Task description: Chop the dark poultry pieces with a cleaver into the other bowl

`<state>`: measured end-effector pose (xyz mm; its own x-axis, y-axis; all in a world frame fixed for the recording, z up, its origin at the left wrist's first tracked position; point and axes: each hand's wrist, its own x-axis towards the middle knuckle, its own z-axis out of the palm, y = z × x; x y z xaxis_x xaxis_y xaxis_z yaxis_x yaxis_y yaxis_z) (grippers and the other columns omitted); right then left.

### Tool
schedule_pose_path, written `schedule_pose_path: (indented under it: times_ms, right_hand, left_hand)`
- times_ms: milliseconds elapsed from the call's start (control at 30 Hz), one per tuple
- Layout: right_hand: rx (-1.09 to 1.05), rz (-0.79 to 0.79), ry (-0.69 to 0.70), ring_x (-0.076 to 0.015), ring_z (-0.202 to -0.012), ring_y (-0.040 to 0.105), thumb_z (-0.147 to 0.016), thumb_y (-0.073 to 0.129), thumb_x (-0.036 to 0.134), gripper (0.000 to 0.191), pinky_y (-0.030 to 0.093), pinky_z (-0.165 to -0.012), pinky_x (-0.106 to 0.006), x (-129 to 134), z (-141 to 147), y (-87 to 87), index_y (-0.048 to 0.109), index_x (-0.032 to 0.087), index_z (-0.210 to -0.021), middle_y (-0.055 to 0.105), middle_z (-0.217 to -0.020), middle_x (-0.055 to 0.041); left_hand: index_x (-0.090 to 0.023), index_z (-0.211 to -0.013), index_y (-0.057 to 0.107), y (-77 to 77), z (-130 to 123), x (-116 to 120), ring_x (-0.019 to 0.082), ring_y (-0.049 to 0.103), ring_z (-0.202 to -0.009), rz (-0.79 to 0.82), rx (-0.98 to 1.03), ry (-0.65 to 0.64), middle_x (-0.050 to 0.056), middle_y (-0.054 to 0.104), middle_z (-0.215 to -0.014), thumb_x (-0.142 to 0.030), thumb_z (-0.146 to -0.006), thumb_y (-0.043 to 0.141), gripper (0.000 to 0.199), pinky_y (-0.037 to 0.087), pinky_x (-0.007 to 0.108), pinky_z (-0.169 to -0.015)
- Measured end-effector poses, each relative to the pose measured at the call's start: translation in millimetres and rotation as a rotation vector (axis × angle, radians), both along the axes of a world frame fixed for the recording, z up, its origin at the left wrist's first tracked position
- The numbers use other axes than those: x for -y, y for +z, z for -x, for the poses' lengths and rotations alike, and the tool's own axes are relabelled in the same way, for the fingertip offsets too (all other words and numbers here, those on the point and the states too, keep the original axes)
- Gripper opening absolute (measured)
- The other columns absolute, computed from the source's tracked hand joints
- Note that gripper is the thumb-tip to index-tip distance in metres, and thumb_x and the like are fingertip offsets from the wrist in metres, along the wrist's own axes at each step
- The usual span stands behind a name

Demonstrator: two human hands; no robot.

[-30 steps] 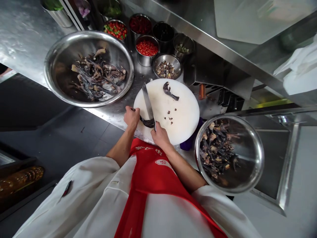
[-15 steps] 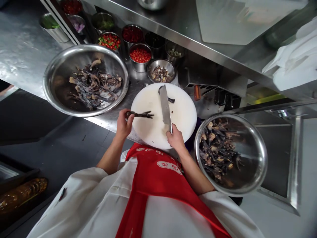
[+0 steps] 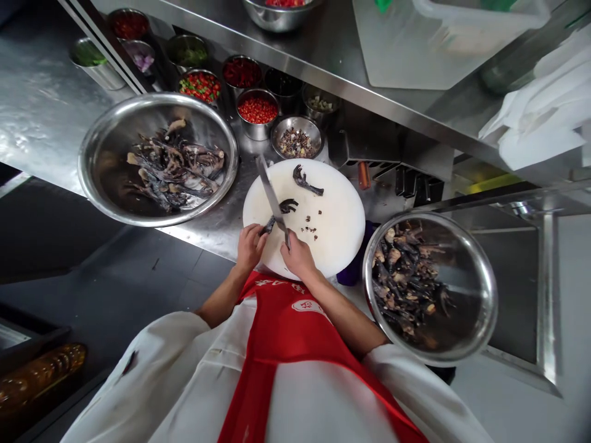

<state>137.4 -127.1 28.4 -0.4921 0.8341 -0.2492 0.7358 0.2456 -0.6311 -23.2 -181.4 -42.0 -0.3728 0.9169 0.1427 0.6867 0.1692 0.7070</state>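
My left hand [image 3: 251, 247] pinches the leg end of a dark chicken foot [image 3: 289, 206] at the left of the round white cutting board [image 3: 337, 246]. In my right hand [image 3: 298, 255] is the handle of a cleaver [image 3: 271, 192]. Its blade crosses over the foot, partly hiding it; whether it cuts in, I cannot tell. Another dark chicken foot [image 3: 307, 181] lies at the far side of the board. Several small dark bits [image 3: 309, 229] are scattered near the board's middle.
A steel bowl [image 3: 87, 184] of dark chicken feet stands to the left. Another steel bowl [image 3: 484, 307], also holding dark feet and pieces, is at the right. Behind the board are several tins, one with chopped red chillies [image 3: 257, 111], beneath a steel shelf [image 3: 332, 58].
The cleaver has swung left, from the board's middle to over the held foot. My left hand has brought that foot onto the board. The far foot and more small bits now show.
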Motion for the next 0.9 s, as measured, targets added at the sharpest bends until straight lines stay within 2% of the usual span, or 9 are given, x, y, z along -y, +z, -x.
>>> schedule_pose_path:
  times_ms: [67,167,267,333,500,600,733,833,900]
  right_hand:
    - [0.054,-0.001,0.036,-0.0258,-0.096,0.064,-0.09,0.038,0.027,0.047,0.048,-0.087,-0.037,-7,6,7.7,0.043,0.014,-0.135,0.068,-0.109,-0.0137]
    - [0.023,-0.076,0.011,-0.0267,-0.1,0.063,-0.091,0.039,0.03,0.047,0.047,-0.088,-0.038,-15,7,39.4,0.041,0.018,-0.137,0.067,-0.111,-0.0119]
    - [-0.02,-0.182,-0.084,-0.0283,-0.103,0.062,-0.093,0.036,0.037,0.049,0.047,-0.089,-0.039,-16,5,66.9,0.039,0.019,-0.139,0.066,-0.111,-0.0128]
    - [0.004,-0.192,-0.123,-0.0292,-0.104,0.061,-0.094,0.034,0.037,0.05,0.046,-0.089,-0.041,-15,6,66.7,0.038,0.017,-0.14,0.066,-0.11,-0.0146]
    - [0.19,0.034,0.06,-0.0277,-0.088,0.066,-0.09,0.037,0.026,0.041,0.048,-0.078,-0.037,-14,14,21.4,0.047,0.016,-0.128,0.07,-0.096,-0.013]
    - [0.239,0.047,0.094,-0.0266,-0.084,0.066,-0.09,0.038,0.024,0.037,0.047,-0.076,-0.035,-18,16,10.0,0.048,0.017,-0.125,0.071,-0.093,-0.0121]
    - [0.198,0.02,0.082,-0.0253,-0.084,0.066,-0.09,0.04,0.026,0.037,0.047,-0.076,-0.033,-24,12,33.5,0.048,0.019,-0.125,0.071,-0.094,-0.0095]
    - [0.044,-0.11,0.023,-0.0255,-0.088,0.066,-0.092,0.038,0.031,0.042,0.047,-0.077,-0.033,-25,9,58.1,0.044,0.019,-0.132,0.07,-0.098,-0.0086]
    - [-0.043,-0.203,-0.044,-0.0262,-0.094,0.065,-0.094,0.035,0.034,0.046,0.048,-0.08,-0.034,-23,9,64.0,0.04,0.018,-0.137,0.069,-0.105,-0.0105]
  left_hand:
    - [-0.02,-0.105,0.065,-1.8,1,1,0.022,0.057,-0.106,-0.03,0.012,0.006,0.011,0.065,-0.108,-0.037,-0.091,0.051,0.026,0.044,0.039,-0.095]
    - [-0.02,-0.104,0.066,-5.2,1,0,0.022,0.057,-0.105,-0.03,0.021,-0.048,0.011,0.065,-0.107,-0.037,-0.091,0.052,0.026,0.044,0.039,-0.095]
    - [-0.02,-0.105,0.066,-6.3,2,-1,0.021,0.057,-0.105,-0.03,0.038,-0.085,0.011,0.064,-0.108,-0.036,-0.091,0.052,0.026,0.045,0.038,-0.095]
    - [-0.02,-0.105,0.066,-5.8,2,-2,0.021,0.057,-0.105,-0.043,0.047,-0.09,0.01,0.064,-0.108,-0.036,-0.091,0.052,0.026,0.045,0.038,-0.094]
    - [-0.019,-0.104,0.066,-2.9,4,-4,0.021,0.057,-0.103,-0.031,0.039,-0.098,0.011,0.065,-0.106,-0.037,-0.091,0.053,0.026,0.045,0.037,-0.094]
    - [-0.019,-0.105,0.066,-1.7,5,-5,0.021,0.058,-0.102,-0.052,0.024,-0.102,0.011,0.064,-0.105,-0.037,-0.091,0.052,0.026,0.046,0.036,-0.093]
    - [-0.017,-0.104,0.066,-3.3,6,-6,0.019,0.058,-0.098,-0.143,0.006,-0.13,0.011,0.065,-0.102,-0.034,-0.091,0.054,0.025,0.047,0.035,-0.091]
    - [-0.017,-0.104,0.066,-6.7,5,-6,0.019,0.058,-0.099,-0.156,-0.006,-0.126,0.01,0.065,-0.103,-0.034,-0.09,0.055,0.024,0.047,0.035,-0.09]
    - [-0.018,-0.104,0.065,-8.5,5,-6,0.019,0.058,-0.1,-0.152,-0.004,-0.118,0.009,0.065,-0.103,-0.034,-0.09,0.055,0.024,0.047,0.035,-0.09]
